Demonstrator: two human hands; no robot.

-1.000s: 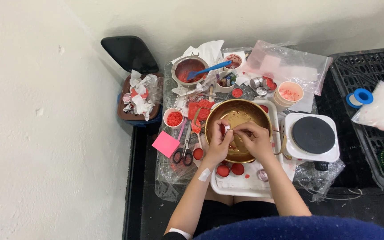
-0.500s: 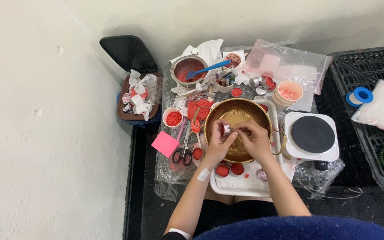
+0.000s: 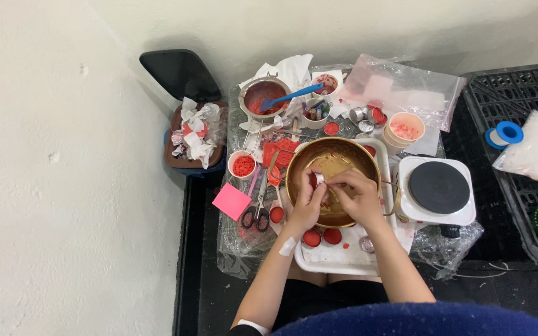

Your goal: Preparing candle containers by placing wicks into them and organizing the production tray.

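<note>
Over the gold bowl [image 3: 332, 180], the left hand [image 3: 306, 202] and right hand [image 3: 356, 196] are meeting, their grip closing together on 1 small tin cup [image 3: 319, 178] with red inside. Just below the grip, 2 filled red cups [image 3: 322, 237] are sitting on the white tray [image 3: 344, 261]. Left of the grip, scissors [image 3: 256, 211] and a pink notepad [image 3: 231, 201] are lying on the table [image 3: 235, 249]; right of it, a hotplate [image 3: 438, 190] is standing. A slip could be tipping red wax over the fingers or tray, since the cup looks tiny and pinched only at its rim.
</note>
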